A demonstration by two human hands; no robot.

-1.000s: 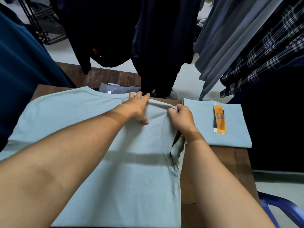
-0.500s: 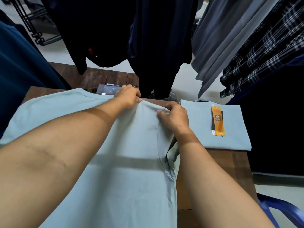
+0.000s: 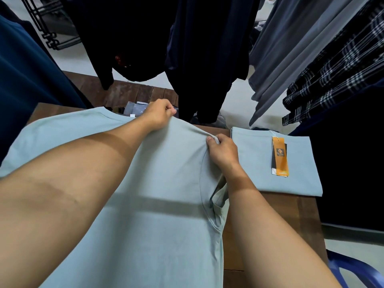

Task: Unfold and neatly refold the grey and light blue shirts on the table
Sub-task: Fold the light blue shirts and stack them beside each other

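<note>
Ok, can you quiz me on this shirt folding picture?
1. True or false: the folded shirt with the orange tag lies right of the spread shirt.
2. The spread shirt is gripped by: A one hand, B both hands.
3. Fill in: the shirts lie on a wooden ____.
Key: 1 true. 2 B, the left hand and right hand each grip its far edge. 3 table.

Reaches forward with both bare arms, gripping the light blue shirt (image 3: 162,225) in curled left hand (image 3: 159,112) and right hand (image 3: 223,152).
</note>
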